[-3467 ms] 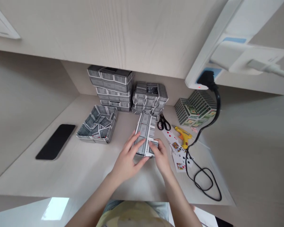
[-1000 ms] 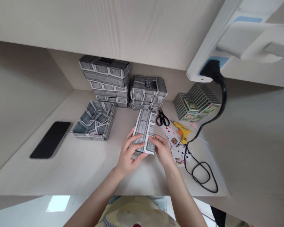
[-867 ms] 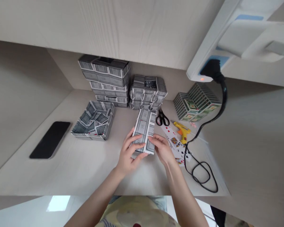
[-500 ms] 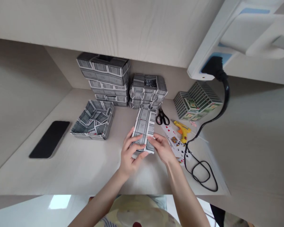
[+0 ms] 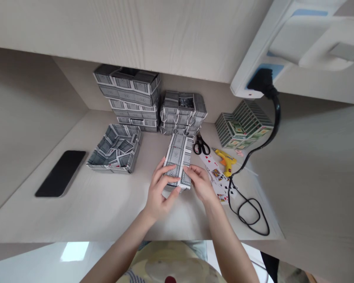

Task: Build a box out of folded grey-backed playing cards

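Note:
Between my hands is a long box made of playing cards [image 5: 177,157], patterned grey and white, its far end close to the card-box stacks. My left hand [image 5: 162,190] grips its near left side, fingers over the top and thumb at the near end. My right hand [image 5: 199,181] holds the right side, thumb pressed on the upper edge; its other fingers are partly hidden behind the box. Right of it lie black scissors [image 5: 201,146], a yellow glue gun [image 5: 226,161] and loose playing cards [image 5: 216,173]. An open card tray [image 5: 131,167] with cards inside sits to the left.
Card boxes are stacked at the back, a taller stack [image 5: 128,90] and a shorter stack [image 5: 183,114]. A black phone [image 5: 61,173] lies left. Green-striped card packs [image 5: 243,124] stand back right. A black cord [image 5: 255,151] hangs from the power strip [image 5: 253,78]. A shelf overhangs the desk.
The view has shifted slightly. Both hands keep hold of the card box, with only small movement of the fingers and of the box's near end.

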A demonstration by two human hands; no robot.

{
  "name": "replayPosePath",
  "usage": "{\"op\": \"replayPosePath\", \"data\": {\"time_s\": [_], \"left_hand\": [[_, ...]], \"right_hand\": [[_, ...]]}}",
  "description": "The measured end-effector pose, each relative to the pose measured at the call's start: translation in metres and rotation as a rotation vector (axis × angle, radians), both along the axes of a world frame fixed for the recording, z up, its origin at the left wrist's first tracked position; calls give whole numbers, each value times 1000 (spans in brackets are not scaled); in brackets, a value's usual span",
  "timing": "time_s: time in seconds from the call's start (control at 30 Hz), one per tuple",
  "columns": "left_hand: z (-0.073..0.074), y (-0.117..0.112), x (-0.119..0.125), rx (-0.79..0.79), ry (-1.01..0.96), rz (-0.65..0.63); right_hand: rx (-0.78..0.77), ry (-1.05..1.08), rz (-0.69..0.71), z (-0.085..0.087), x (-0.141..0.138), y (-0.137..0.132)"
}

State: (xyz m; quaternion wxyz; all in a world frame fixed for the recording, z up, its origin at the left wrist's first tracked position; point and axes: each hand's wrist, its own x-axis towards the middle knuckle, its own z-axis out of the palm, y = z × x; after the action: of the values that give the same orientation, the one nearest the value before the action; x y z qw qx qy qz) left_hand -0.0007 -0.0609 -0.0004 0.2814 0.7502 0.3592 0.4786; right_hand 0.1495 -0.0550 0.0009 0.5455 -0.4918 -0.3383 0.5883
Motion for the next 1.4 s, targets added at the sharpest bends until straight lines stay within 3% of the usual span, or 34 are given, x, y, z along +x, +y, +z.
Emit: {"op": "replayPosePath", "data": {"time_s": [0.17, 0.33, 0.73, 1.1, 1.4], "left_hand": [[2, -14, 10, -116, -6, 129], [-2, -18, 11, -174, 20, 147], [-5, -17, 9, -170, 58, 133], [-2, -20, 29, -123, -112, 315], [-11, -5, 1, -3, 97, 131]], "right_hand": [[27, -1, -26, 2, -3, -3], [33, -29, -32, 1, -4, -3], [31, -105, -33, 4, -8, -2], [104, -273, -83, 8, -16, -5], [84, -290, 0, 1, -10, 0]]}}
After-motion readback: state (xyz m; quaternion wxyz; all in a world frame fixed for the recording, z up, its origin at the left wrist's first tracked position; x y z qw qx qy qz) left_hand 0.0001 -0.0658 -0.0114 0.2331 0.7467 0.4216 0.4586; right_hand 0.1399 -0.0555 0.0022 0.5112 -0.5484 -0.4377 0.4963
